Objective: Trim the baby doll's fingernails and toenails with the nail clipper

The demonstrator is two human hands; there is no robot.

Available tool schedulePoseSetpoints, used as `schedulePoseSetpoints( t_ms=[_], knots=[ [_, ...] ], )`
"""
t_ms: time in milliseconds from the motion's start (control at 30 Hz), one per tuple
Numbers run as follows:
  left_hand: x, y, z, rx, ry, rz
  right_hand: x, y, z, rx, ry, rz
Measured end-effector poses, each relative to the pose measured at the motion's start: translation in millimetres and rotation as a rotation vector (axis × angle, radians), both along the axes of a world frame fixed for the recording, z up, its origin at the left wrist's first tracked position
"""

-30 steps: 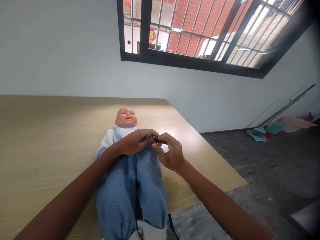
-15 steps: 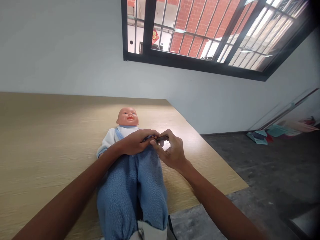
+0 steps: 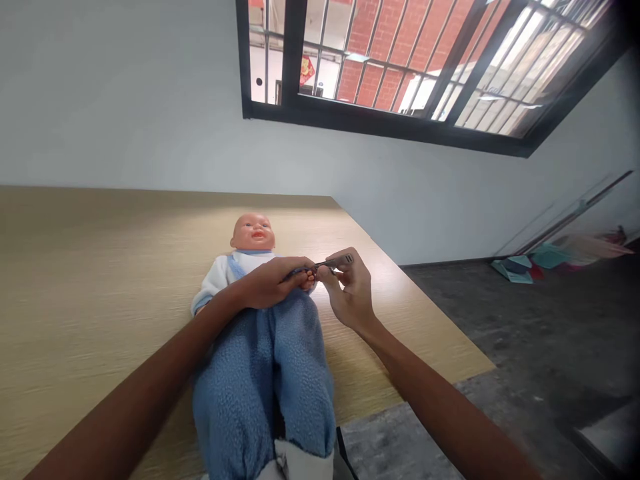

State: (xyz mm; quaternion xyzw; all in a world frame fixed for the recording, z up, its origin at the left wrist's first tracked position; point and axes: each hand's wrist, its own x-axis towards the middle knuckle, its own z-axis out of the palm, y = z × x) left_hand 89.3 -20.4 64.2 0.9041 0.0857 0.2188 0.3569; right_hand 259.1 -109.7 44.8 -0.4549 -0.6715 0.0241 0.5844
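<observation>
A baby doll (image 3: 240, 373) in blue fleece trousers and a white top lies face up, its feet toward me. My left hand (image 3: 270, 283) is closed around the doll's arm near the wrist. The small doll hand (image 3: 309, 281) pokes out past my fingers. My right hand (image 3: 353, 291) pinches dark metal nail clippers (image 3: 342, 261) between thumb and fingers. Their lever is lifted, and the tip reaches the doll's fingers; whether it touches them I cannot tell.
The doll rests on a light wooden table (image 3: 110, 280), whose right edge slants past my right forearm. Behind it stand a grey wall (image 3: 150, 147) and a barred window (image 3: 390, 120). Dustpans (image 3: 515, 268) lie on the dark floor at right.
My right hand has drawn slightly right and up with the nail clippers, which now show more plainly. More of the doll's fingers shows. My left hand keeps its hold.
</observation>
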Motion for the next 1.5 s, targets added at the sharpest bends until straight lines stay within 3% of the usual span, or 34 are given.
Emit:
schedulePoseSetpoints(
  t_ms=[300,633,1200,1500],
  knots=[
    [-0.3,2.9,-2.3,0.014,-0.017,0.009,-2.5,-4.9,-6.5,0.126,-0.223,0.013],
    [0.4,3.4,-3.0,0.028,-0.018,-0.007,-3.6,-2.3,-7.6,0.187,-0.329,0.003],
    [-0.3,2.8,-4.7,0.082,0.016,0.039,-5.9,-6.2,-0.2,-0.053,-0.16,0.038],
    [-0.8,0.3,-4.4,0.065,-0.068,0.068,1.1,2.1,-0.8,-0.171,0.147,0.053]
  ],
)
